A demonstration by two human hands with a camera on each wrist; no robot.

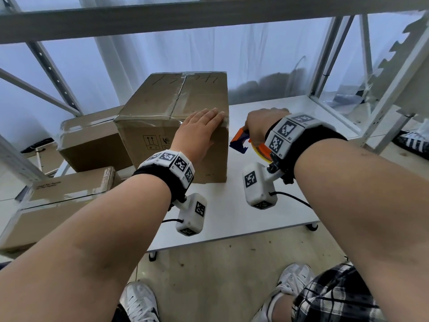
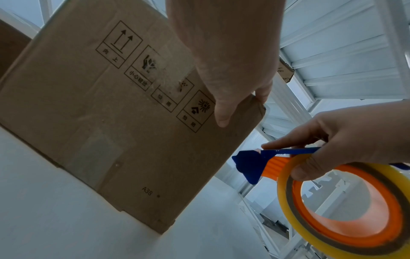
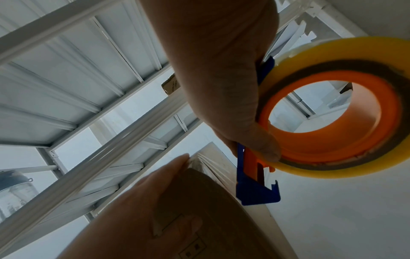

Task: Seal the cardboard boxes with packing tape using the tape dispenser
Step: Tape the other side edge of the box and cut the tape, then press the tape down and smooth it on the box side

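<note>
A tall cardboard box (image 1: 176,101) stands on the white table (image 1: 232,217), clear tape running along its top seam and front top edge. My left hand (image 1: 199,129) lies over its near right top corner, fingers flat on the top and thumb (image 2: 221,113) down the front face (image 2: 88,105). Just right of the box my right hand (image 1: 262,124) grips an orange and blue tape dispenser (image 1: 241,140). The dispenser's blue cutter end (image 3: 255,192) points at the box's right side, a short gap away. A yellowish tape roll (image 2: 282,192) sits on its orange hub.
Left of the tall box a lower taped box (image 1: 92,145) sits behind another flat taped box (image 1: 65,187). A grey shelf beam (image 1: 162,19) crosses overhead, with metal uprights (image 1: 394,96) at the right. Bare tabletop stretches right of the dispenser.
</note>
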